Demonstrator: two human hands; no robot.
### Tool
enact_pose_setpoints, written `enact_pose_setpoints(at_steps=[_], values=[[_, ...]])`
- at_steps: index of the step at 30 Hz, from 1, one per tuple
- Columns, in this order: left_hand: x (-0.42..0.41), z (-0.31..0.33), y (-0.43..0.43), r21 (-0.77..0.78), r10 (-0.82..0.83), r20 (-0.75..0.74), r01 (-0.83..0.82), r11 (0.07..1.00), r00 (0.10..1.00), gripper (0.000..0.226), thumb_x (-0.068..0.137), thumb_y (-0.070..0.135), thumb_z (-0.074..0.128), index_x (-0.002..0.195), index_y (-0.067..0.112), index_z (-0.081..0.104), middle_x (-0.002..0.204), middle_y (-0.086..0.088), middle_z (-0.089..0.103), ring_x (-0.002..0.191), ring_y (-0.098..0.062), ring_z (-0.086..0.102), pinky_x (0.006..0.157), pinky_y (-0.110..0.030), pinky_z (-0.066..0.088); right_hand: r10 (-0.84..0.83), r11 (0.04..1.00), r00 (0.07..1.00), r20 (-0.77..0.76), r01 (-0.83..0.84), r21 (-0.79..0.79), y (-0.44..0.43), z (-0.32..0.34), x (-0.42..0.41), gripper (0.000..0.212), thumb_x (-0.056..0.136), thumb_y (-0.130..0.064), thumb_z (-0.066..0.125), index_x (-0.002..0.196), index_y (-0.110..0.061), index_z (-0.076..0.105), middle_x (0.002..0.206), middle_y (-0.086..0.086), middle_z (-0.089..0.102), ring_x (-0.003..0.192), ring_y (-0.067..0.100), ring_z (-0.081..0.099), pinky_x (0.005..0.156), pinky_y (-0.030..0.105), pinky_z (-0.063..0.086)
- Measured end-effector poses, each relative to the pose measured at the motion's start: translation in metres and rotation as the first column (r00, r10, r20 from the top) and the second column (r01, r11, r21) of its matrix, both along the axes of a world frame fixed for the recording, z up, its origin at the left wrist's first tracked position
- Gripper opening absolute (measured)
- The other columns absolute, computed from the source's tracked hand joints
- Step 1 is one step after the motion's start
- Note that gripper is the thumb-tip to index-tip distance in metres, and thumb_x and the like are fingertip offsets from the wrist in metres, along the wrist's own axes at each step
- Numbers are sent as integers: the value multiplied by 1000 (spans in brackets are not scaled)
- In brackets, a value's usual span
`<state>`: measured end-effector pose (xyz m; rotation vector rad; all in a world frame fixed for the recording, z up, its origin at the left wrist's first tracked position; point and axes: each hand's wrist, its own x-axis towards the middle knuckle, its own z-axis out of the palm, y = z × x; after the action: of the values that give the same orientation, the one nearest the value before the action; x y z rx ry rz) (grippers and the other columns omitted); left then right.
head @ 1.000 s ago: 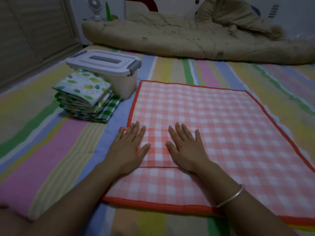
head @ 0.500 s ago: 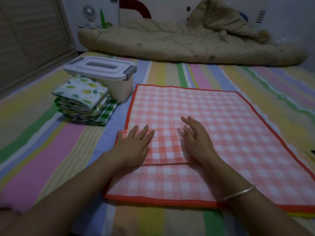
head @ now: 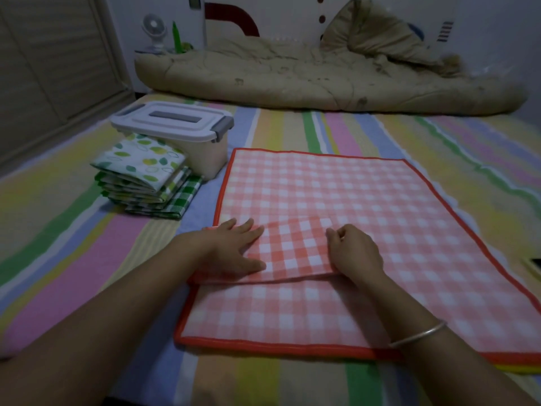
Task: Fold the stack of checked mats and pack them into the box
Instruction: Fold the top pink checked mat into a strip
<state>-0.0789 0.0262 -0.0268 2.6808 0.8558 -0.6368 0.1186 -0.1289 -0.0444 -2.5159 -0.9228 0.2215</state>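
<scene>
Head view shows the left hand (head: 231,247) flat, pressing the small folded pink checked mat (head: 295,250) at six o'clock, while the right hand (head: 355,250), flat a moment ago, now curls and pinches its three o'clock edge, likely for another fold, with the box (head: 175,124) closed at ten o'clock.

The light is dim and even. A striped sheet (head: 292,127) with pastel bands of pink, yellow, green, blue and lilac covers the surface. Along its far edge lies a rumpled beige quilt (head: 292,80), bunched higher toward the right. Behind it is a white wall (head: 292,13) bearing a dark red arc (head: 234,16). Slatted brown panels (head: 52,54) line the left side. In the far corner, a small white fan (head: 153,30) stands beside an upright green object (head: 176,36).
</scene>
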Motion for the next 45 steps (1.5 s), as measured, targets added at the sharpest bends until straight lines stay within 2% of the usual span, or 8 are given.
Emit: enact_pose_setpoints(at_steps=[12, 21, 29, 31, 33, 35, 38, 45], values=[[6, -4, -10, 7, 64, -10, -64, 998, 998, 112, 65, 89, 51, 149, 50, -11, 160, 2, -26, 147, -32, -22, 116, -64, 2, 47, 972, 943, -331, 33, 232, -6, -4, 11, 32, 99, -41, 46, 92, -14, 61, 88, -1, 65, 84, 16, 61, 78, 33, 49], [7, -22, -16, -3, 120, 37, -120, 993, 992, 113, 69, 82, 58, 148, 49, -16, 156, 1, -35, 143, -32, -31, 111, -67, -12, 282, 885, 601, -748, 139, 445, -5, 43, -18, 35, 99, -47, 43, 95, -22, 67, 85, -1, 71, 76, 16, 65, 65, 30, 48], [-3, -36, -16, -35, 175, 268, -172, 984, 947, 111, 70, 76, 63, 153, 41, -2, 161, 3, -22, 146, -26, -25, 114, -60, -13, 557, 768, 783, -276, -358, 531, 32, 42, -72, 30, 103, -28, 42, 127, -18, 57, 126, -3, 60, 112, 8, 55, 93, 20, 42], [-6, -40, -14, -194, 328, 424, -269, 943, 844, 104, 73, 69, 60, 154, 21, 17, 163, -8, 6, 150, -30, -1, 120, -50, 1, 621, 738, 772, -134, -520, 430, 45, 33, -85, 38, 105, -27, 37, 138, -15, 50, 143, 4, 49, 131, 14, 43, 110, 22, 28], [-13, -35, -13, -599, 682, 562, -338, 726, 469, 80, 89, 48, 49, 142, -11, 35, 151, -29, 31, 144, -39, 25, 112, -29, 30, 656, 724, 755, -27, -619, 304, 58, 19, -99, 50, 102, -37, 30, 145, -15, 41, 154, 6, 36, 144, 18, 27, 119, 27, 12], [-25, -32, -8, -928, 935, 354, -114, 356, 35, 42, 102, 6, 33, 136, -19, 36, 141, -35, 42, 132, -38, 45, 97, -21, 44, 661, 739, 750, 5, -652, 167, 65, 6, -109, 56, 101, -46, 23, 151, -22, 31, 160, 5, 21, 149, 21, 12, 121, 36, 6], [-51, -32, 9, -941, 992, -21, 337, 22, -123, 42, 105, 20, 35, 145, 10, 41, 142, -18, 49, 125, -30, 53, 99, -40, 47, 677, 736, 735, 50, -673, -70, 66, -10, -120, 54, 103, -47, 16, 155, -29, 12, 163, 0, 0, 150, 19, -5, 121, 43, -5], [-54, -29, -5, -942, 953, 288, 153, 299, -90, 40, 106, 31, 33, 144, 22, 42, 144, 2, 49, 132, -10, 47, 108, -28, 39, 683, 729, 709, 177, -646, -227, 62, -31, -130, 58, 101, -50, 5, 155, -29, -3, 162, -1, -12, 147, 18, -19, 119, 47, -10]])
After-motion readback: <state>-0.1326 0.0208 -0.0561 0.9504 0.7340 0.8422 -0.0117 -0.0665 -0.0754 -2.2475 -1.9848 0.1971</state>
